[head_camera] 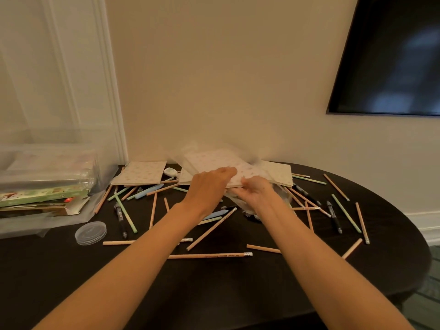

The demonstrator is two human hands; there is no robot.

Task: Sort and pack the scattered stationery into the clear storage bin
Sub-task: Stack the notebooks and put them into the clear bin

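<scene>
Clear bin (47, 148) holds some boxes (40, 196); left hand (209, 186) and right hand (252, 192) grip a notebook (214, 160); pencils (209, 255), pens (120, 217) lie unpacked.

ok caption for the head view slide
Left hand and right hand hold a wrapped notepad over scattered pencils, clear storage bin at left.

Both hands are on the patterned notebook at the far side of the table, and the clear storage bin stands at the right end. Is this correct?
Not quite: the head view shows the clear storage bin at the left end of the table, not the right. The left hand and right hand are indeed on the patterned notebook.
</scene>
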